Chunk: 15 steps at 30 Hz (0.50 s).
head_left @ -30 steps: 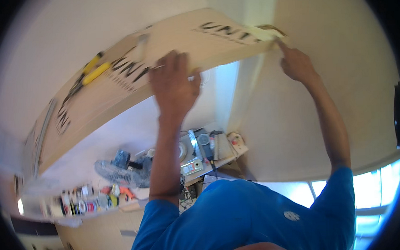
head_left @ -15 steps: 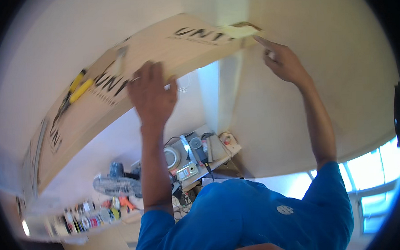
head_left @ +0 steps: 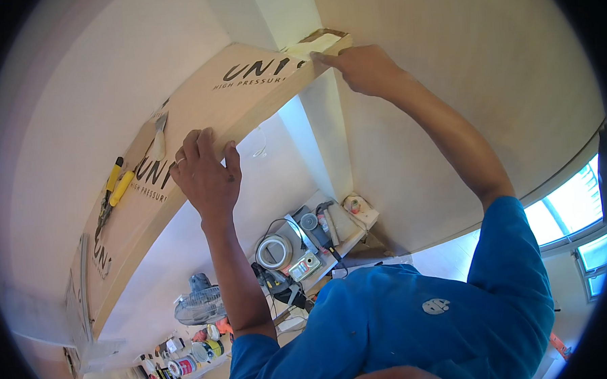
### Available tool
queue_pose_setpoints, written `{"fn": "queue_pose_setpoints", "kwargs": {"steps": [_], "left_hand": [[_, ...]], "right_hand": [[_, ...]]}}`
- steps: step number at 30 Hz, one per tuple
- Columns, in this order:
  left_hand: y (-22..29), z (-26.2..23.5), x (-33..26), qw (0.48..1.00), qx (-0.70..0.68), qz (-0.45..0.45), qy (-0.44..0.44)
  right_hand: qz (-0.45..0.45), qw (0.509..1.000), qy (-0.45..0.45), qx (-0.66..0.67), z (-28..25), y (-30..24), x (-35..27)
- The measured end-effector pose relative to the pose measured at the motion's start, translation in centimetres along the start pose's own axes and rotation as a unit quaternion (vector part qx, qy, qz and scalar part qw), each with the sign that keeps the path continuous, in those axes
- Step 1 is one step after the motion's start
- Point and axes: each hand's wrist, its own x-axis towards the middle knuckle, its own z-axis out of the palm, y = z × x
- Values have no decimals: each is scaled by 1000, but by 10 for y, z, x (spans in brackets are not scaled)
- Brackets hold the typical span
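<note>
A long boxed-in shelf (head_left: 212,109) with a printed tan surface runs from the lower left to the upper right. My left hand (head_left: 208,172) rests over its near edge, fingers stretched onto the top and thumb apart, holding nothing. At the far right end, my right hand (head_left: 369,70) touches the corner with its index finger stretched out beside a pale yellowish strip (head_left: 304,50). The other right fingers are curled and partly hidden; I see nothing in them. On the shelf lie a putty knife (head_left: 159,138) and a yellow-and-black plier-like tool (head_left: 112,190), left of my left hand.
Walls border the shelf's far side and right end. Below stands a bench with a hammer (head_left: 328,222), a roll of tape (head_left: 274,252) and other tools. A fan (head_left: 199,304) and several cans (head_left: 182,366) are at the lower left. Windows (head_left: 565,202) are at the right.
My right index finger has come down to the shelf's corner from just beside it. My left hand has settled on the near edge. The whole view has shifted.
</note>
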Motion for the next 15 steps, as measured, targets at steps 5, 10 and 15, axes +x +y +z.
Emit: {"fn": "queue_pose_setpoints", "kwargs": {"steps": [5, 10, 15], "left_hand": [[0, 0, 0, 1000, -7, 11, 16], [1, 0, 0, 1000, 0, 17, 21], [0, 0, 0, 1000, 1, 4, -1]], "right_hand": [[-45, 997, 64, 24, -7, 21, 2], [-42, 993, 33, 110, -4, 19, 58], [-47, 997, -61, 2, -6, 4, 97]]}}
